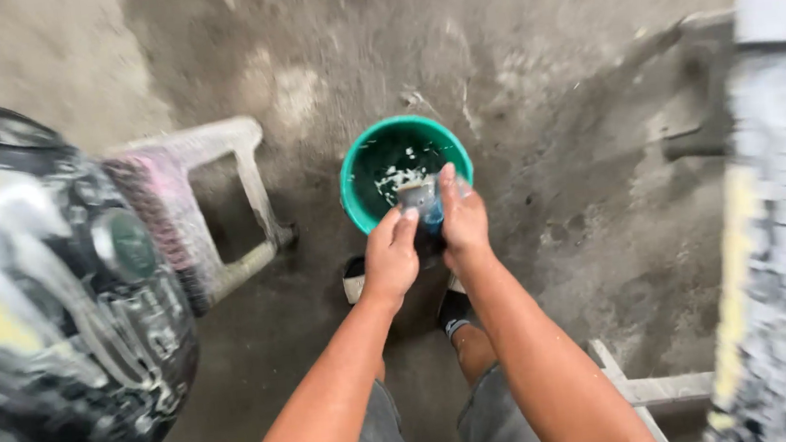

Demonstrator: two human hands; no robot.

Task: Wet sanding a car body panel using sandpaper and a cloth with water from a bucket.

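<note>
Hands meet over a green bucket [362, 181] on the wet concrete floor [541, 62]: from my remote seat I see the left hand [390, 258] and right hand [463, 221] closed together on a small blue-and-grey object [421, 197], too blurred for me to identify. The left fingers curl against its near side, while the right fingers wrap over its top and far side. Object and hands sit at the bucket's near rim, above white suds floating on dark water inside. A soapy black motorcycle [56, 311] fills the left edge, with a pale plastic stool [218, 204] lying beside it. At right stands a foam-streaked upright part [776, 213], also blurred. Grey shorts [480, 429] show below.
</note>
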